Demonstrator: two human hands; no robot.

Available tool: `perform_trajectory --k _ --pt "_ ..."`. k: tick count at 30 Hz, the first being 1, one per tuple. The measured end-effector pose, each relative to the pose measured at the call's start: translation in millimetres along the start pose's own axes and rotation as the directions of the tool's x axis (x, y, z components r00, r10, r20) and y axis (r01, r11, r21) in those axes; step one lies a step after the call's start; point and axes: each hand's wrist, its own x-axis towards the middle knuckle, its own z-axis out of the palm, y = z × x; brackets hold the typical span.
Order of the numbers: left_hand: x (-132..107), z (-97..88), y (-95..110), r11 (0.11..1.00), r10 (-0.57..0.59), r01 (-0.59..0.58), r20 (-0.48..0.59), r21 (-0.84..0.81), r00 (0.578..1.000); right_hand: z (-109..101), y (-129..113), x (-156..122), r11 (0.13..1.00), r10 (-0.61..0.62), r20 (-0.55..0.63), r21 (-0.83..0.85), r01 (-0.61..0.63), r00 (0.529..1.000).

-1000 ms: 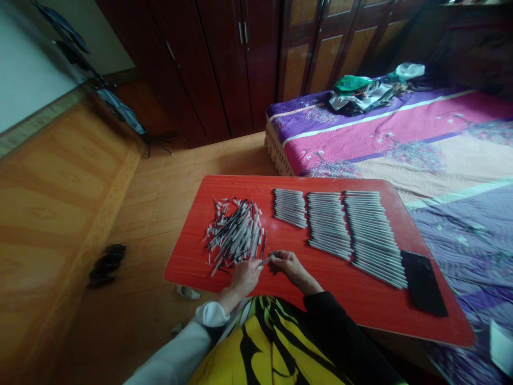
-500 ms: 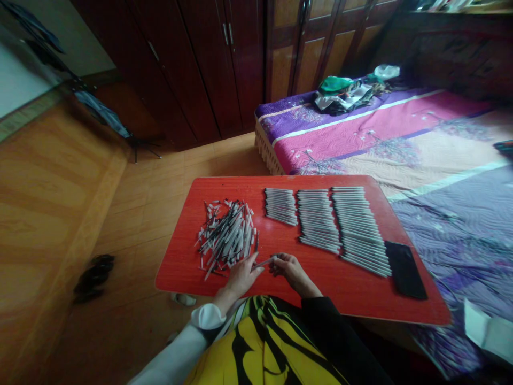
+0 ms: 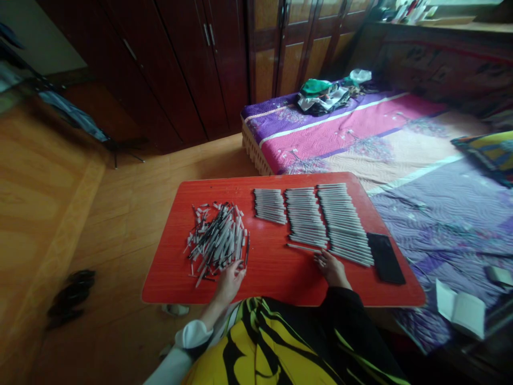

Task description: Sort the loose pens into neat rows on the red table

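My right hand [image 3: 333, 268] is closed on the right end of a slim grey pen [image 3: 302, 247], which lies at the front of the middle row of pens [image 3: 306, 218]. Two more rows of similar pens flank it: a short row [image 3: 270, 206] on the left and a longer row [image 3: 345, 222] on the right. At the near edge of a loose pile of pen parts [image 3: 218, 235], my left hand [image 3: 229, 282] has its fingers bent together. What they pinch is too small to make out. Grey barrels, dark thin pieces and small bits make up the pile.
A black phone [image 3: 386, 258] lies at the right end of the red table [image 3: 264, 278]. Behind and to the right is a bed [image 3: 404, 166] with bundled clothes [image 3: 323, 96] and an open notebook [image 3: 460, 308]. Dark wardrobes [image 3: 180, 69] line the back.
My right hand has moved right, carrying the pen from between both hands to the front of the middle row. My left hand has let go of that pen and shifted to the pile. The view has turned right.
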Motion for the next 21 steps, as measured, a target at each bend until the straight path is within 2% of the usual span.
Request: perform_trajectory --k 3,8,12,15,21 --pt "1.7 -3.7 -0.3 1.000 0.001 -0.001 -0.020 -0.022 1.000 2.3 -0.1 7.9 0.999 -0.021 -0.014 0.030 0.021 1.000" --pt "6.0 -10.3 -15.5 1.000 0.000 0.000 -0.069 0.002 0.998 3.1 2.0 6.3 0.995 -0.077 -0.011 0.070 0.078 0.997" --pt "10.9 -10.4 -21.9 0.987 -0.022 0.040 -0.119 0.157 0.993 4.8 9.7 -8.2 0.991 -0.105 0.022 0.080 0.103 0.994" --pt "16.5 -6.7 -20.8 0.949 0.006 0.040 -0.144 0.311 0.990 6.0 21.8 -19.9 0.993 -0.100 0.062 0.062 0.096 0.993" --pt "42.0 -8.9 -20.5 0.923 0.014 0.076 -0.229 0.377 0.973 14.0 56.9 -33.3 0.991 -0.118 0.085 -0.053 0.123 0.989"
